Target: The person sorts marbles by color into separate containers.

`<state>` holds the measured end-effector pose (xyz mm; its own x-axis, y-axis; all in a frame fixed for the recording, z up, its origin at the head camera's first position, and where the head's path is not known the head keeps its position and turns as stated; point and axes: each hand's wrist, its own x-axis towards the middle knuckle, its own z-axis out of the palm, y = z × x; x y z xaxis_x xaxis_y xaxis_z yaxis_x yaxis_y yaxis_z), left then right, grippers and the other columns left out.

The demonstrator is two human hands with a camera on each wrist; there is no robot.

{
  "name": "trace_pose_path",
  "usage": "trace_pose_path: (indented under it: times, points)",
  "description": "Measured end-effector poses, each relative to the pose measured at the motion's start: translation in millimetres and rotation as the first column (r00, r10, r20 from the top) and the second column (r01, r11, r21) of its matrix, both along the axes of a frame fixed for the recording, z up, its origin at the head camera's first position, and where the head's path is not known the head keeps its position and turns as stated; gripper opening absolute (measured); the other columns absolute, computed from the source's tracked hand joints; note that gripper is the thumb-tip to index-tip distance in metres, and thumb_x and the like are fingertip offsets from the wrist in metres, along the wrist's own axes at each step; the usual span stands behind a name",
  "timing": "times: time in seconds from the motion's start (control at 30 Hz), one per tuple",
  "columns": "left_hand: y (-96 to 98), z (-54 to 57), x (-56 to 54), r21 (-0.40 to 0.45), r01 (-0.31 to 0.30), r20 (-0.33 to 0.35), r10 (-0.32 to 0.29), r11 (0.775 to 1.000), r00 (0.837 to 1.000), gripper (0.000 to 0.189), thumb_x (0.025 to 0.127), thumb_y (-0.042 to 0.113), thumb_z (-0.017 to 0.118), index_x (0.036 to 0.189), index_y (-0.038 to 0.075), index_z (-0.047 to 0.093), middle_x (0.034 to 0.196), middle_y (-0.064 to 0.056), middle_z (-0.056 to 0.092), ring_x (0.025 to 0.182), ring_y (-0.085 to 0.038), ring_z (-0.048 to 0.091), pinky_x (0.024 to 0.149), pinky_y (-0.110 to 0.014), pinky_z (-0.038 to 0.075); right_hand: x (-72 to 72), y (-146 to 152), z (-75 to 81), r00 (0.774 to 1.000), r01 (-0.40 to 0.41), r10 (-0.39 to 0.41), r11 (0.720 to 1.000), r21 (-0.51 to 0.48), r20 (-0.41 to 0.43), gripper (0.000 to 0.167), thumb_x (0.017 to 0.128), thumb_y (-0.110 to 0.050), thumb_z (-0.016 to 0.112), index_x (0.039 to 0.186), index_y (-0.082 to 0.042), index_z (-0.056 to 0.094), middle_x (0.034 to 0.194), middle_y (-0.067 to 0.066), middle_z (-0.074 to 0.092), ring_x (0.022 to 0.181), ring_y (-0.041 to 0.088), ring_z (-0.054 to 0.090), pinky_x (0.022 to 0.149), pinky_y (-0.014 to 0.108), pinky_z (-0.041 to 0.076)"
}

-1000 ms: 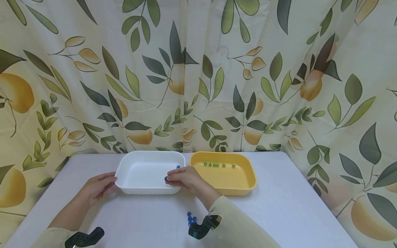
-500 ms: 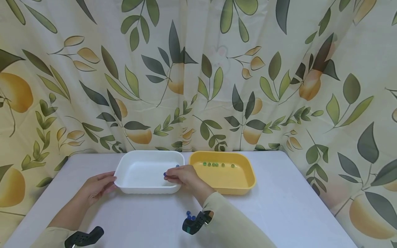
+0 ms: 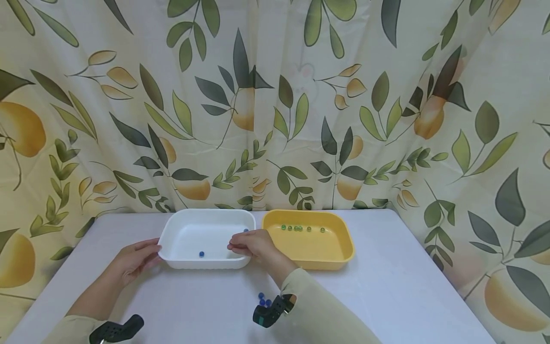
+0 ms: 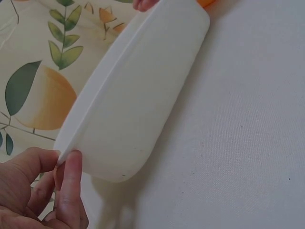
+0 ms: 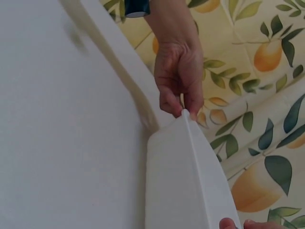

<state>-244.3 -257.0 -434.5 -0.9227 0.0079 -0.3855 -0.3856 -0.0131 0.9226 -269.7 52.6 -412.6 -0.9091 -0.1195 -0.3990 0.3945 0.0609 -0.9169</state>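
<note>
My left hand (image 3: 136, 260) pinches the left rim of a white plastic tray (image 3: 185, 231) between thumb and fingers, as the left wrist view shows closely. Over the tray's right front part is my right hand (image 3: 255, 244), its fingertips a little apart in the right wrist view and nothing seen between them. One blue marble (image 3: 201, 254) lies inside the tray near its front wall. A second blue marble (image 3: 246, 230) shows at the tray's right side, just behind the right hand. On the table, several blue marbles (image 3: 262, 302) sit in a cluster, partly behind the right wrist's camera.
A yellow tray (image 3: 313, 251) stands just right of the white one, with several green marbles (image 3: 296, 229) in a row inside. A white cloth covers the table (image 3: 399, 282). Behind it hangs a patterned curtain (image 3: 275, 105).
The right hand has let go of its blue marble, which has rolled left across the white tray to the front wall. That hand moved slightly earlier, then stayed put. The left hand has kept still.
</note>
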Motion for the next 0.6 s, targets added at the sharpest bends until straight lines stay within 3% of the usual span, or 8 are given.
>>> trace_pose_path:
  times: [0.37, 0.6]
  points:
    - [-0.1, -0.8, -0.9, -0.026, -0.003, 0.004, 0.003, 1.000, 1.000, 0.064, 0.096, 0.016, 0.064, 0.146, -0.009, 0.033, 0.092, 0.008, 0.065, 0.078, -0.004, 0.069, 0.081, -0.026, 0.060, 2.0, 13, 2.6, 0.997, -0.064, 0.066, 0.996, -0.062, 0.029, 0.034, 0.090, -0.013, 0.072, 0.120, 0.004, 0.067, 0.100, 0.013, 0.075, 0.092, 0.023, 0.074, 0.079, 0.022, 0.059]
    - [0.2, -0.7, -0.1, -0.018, -0.003, 0.002, 0.003, 1.000, 1.000, 0.064, 0.096, 0.015, 0.064, 0.146, -0.009, 0.033, 0.093, 0.007, 0.066, 0.079, -0.004, 0.069, 0.082, -0.026, 0.060, 11.1, 26, 2.5, 0.990, -0.141, 0.143, 0.987, -0.075, 0.014, 0.034, 0.093, -0.009, 0.068, 0.121, 0.008, 0.064, 0.101, 0.017, 0.074, 0.092, 0.024, 0.074, 0.079, 0.023, 0.060]
